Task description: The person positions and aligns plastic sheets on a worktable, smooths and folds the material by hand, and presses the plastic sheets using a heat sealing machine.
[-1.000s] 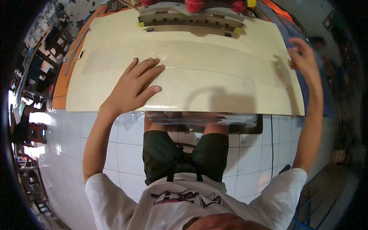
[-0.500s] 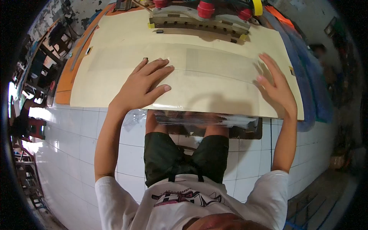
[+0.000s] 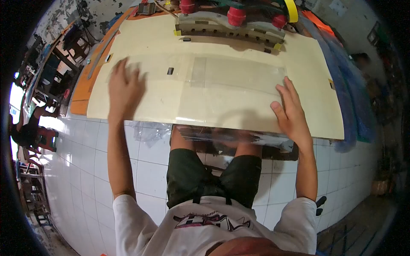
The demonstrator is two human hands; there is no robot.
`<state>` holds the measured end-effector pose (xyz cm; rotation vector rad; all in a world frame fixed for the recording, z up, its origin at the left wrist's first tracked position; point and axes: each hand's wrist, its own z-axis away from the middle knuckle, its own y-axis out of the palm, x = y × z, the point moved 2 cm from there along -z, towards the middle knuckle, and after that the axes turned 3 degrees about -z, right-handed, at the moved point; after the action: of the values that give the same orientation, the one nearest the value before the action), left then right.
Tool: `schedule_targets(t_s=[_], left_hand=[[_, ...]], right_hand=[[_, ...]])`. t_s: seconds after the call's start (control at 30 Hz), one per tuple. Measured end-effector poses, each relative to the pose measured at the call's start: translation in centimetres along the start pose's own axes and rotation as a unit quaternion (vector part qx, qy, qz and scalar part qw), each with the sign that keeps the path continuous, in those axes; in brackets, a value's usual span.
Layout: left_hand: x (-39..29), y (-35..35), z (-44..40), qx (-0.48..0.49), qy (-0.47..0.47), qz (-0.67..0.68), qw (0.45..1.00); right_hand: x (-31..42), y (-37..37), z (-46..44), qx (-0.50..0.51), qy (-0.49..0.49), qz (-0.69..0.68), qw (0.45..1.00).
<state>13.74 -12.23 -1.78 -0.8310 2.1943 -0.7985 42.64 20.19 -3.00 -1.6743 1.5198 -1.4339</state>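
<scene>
Cream flat board [image 3: 99, 107] underneath: left hand [image 3: 126, 90] over its left part, blurred, fingers half-curled, hold unclear. Small black rectangular block [image 3: 170, 71]. Clear thin plastic sheet [image 3: 232, 96] mid-board. Right hand [image 3: 292, 111] at sheet's right edge, thumb spread, nothing pinched; sideways drag could skew it.

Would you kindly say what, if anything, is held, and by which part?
Nothing appears held: right hand open at the sheet, left hand open but blurred.

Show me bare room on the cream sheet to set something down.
Bare: the cream sheet between the left hand and the clear film, nearer than the small black piece; also between the right hand and the blue plastic. Crowded: the film-covered middle and the back, by the red-knobbed machine.
</scene>
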Motion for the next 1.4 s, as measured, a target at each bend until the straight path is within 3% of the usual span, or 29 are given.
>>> schedule_targets(t_s=[0.1,0.33,0.47,0.53,0.57,0.7,0.77,0.83,0.9,1.03,1.1,1.27,1.33,1.4], left_hand=[[7.7,1.4,-1.6,0.061,-0.099,-0.216,0.969],[5.1,-0.4,-1.6,0.122,-0.083,-0.217,0.965],[2.8,-1.2,-1.9,0.082,-0.125,-0.067,0.986],[1.8,-1.4,-1.9,-0.01,-0.086,0.049,0.995],[1.2,-1.3,-1.6,-0.009,-0.084,0.051,0.995],[-8.4,-3.4,0.4,-0.097,0.061,0.173,0.978],[-12.9,-3.1,1.4,-0.05,0.102,0.228,0.967],[-17.3,-2.3,2.3,0.121,0.138,0.294,0.938],[-20.5,-0.4,3.6,0.206,0.285,0.47,0.81],[-21.9,0.0,5.3,0.19,0.382,0.369,0.826],[-20.6,1.6,6.3,0.143,0.287,0.155,0.935],[-19.0,4.9,7.9,0.206,0.289,0.075,0.932],[-19.7,5.2,7.7,0.216,0.286,0.103,0.928],[-20.7,6.3,8.0,0.211,0.291,0.108,0.927]], right_hand=[[0.2,0.2,-0.1,0.0,-0.039,0.041,0.998],[0.3,0.7,-0.3,0.017,-0.041,0.096,0.994],[0.2,0.7,-0.3,0.021,-0.023,0.085,0.996],[0.0,0.7,-0.4,0.023,-0.012,0.093,0.995],[0.0,0.7,-0.4,0.023,-0.013,0.094,0.995],[0.3,0.7,-0.4,0.024,-0.02,0.09,0.995],[0.4,0.7,-0.4,0.03,-0.029,0.096,0.995],[0.3,0.7,-0.6,0.034,-0.033,0.102,0.994],[0.1,0.7,-0.6,0.035,-0.038,0.094,0.994],[-0.2,0.4,-0.8,0.053,-0.027,0.064,0.996],[-0.1,0.6,-0.4,0.022,-0.036,0.063,0.997],[0.4,0.2,-0.5,0.024,0.007,0.006,1.0],[-0.4,0.3,-0.5,-0.007,0.047,-0.178,0.983],[-1.4,0.6,-0.5,-0.004,0.042,-0.225,0.973]])
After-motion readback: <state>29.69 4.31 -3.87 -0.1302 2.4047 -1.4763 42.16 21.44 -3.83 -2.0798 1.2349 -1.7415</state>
